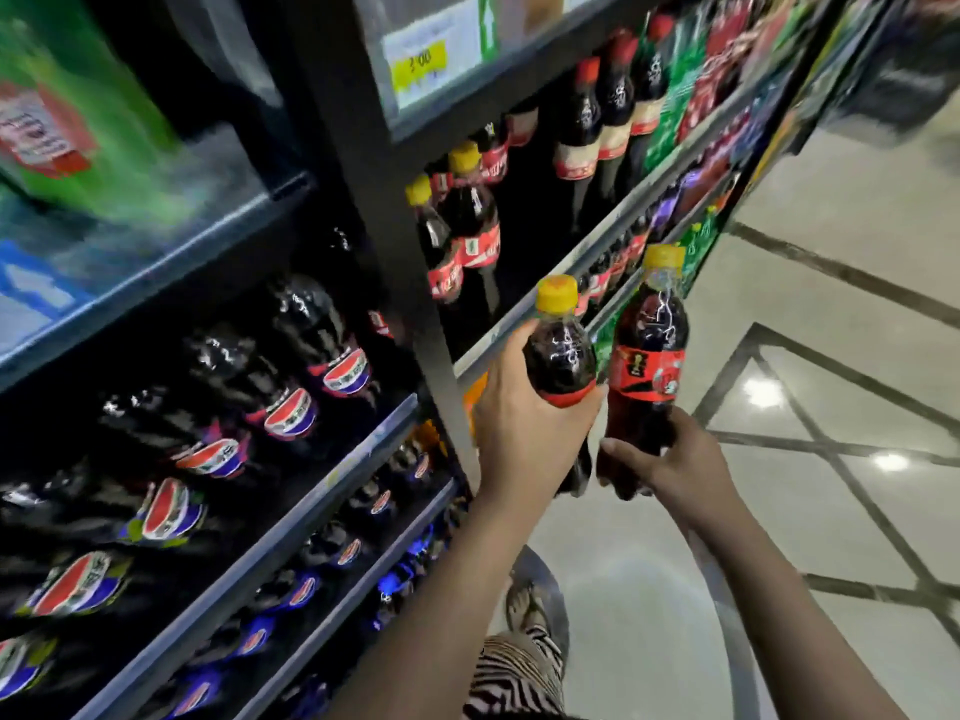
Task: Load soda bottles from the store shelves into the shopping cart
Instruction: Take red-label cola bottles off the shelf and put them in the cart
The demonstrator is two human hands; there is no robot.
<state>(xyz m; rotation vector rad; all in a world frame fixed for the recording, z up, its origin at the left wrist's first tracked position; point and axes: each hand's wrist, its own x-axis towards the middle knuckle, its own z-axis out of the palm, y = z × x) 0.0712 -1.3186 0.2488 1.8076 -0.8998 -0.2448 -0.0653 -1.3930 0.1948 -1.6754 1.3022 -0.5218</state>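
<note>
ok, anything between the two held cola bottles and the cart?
Nothing visible. Left hand grips one cola bottle, right hand a second cola bottle, both clear of the shelf edge, open floor below. Cart not plainly in view; a curved metal bar under the right forearm may be it.

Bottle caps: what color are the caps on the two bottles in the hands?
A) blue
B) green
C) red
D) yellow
D: the left bottle, held by the left hand, and the right bottle, held by the right hand, both have yellow caps.
</note>
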